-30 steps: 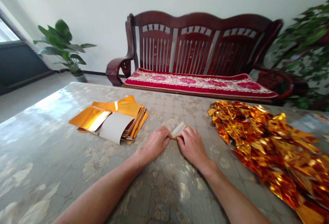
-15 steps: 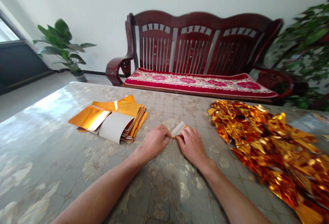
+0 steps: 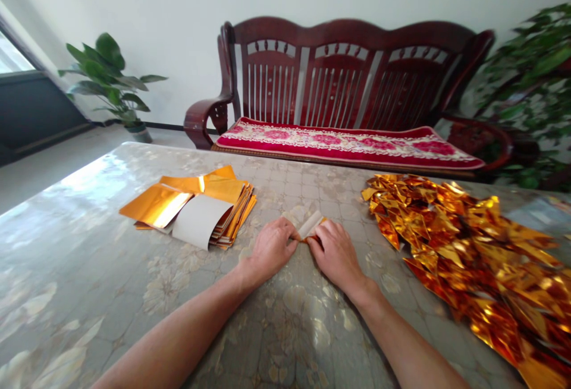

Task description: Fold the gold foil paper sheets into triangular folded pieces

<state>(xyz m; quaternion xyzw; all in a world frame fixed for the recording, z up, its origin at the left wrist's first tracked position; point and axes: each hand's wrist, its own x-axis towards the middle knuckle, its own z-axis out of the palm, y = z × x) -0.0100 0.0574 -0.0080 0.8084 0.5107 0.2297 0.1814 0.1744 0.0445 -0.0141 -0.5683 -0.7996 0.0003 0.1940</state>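
Observation:
Between my hands, low over the table, is a partly folded piece of gold foil paper (image 3: pixel 309 224), its pale back facing up and an orange-gold edge showing near my fingers. My left hand (image 3: pixel 275 246) pinches its left corner between thumb and fingers. At the other side my right hand (image 3: pixel 335 251) grips the right edge, with its fingers curled over the paper. Part of the sheet is hidden beneath the fingers. Left of my hands lies a loose stack of flat gold foil sheets (image 3: pixel 156 201); one sheet curls over, pale side out.
A large heap of folded gold foil pieces (image 3: pixel 439 228) spreads over the right of the patterned table (image 3: pixel 187 300). Clear plastic (image 3: pixel 542 213) lies behind it at the right. Beyond the far edge stands a dark red wooden bench (image 3: pixel 339 74); a potted plant (image 3: pixel 111 80) is at left.
Both hands keep their hold on the foil paper and have barely shifted. A little more orange edge shows between the fingertips. The stack and the heap lie as before.

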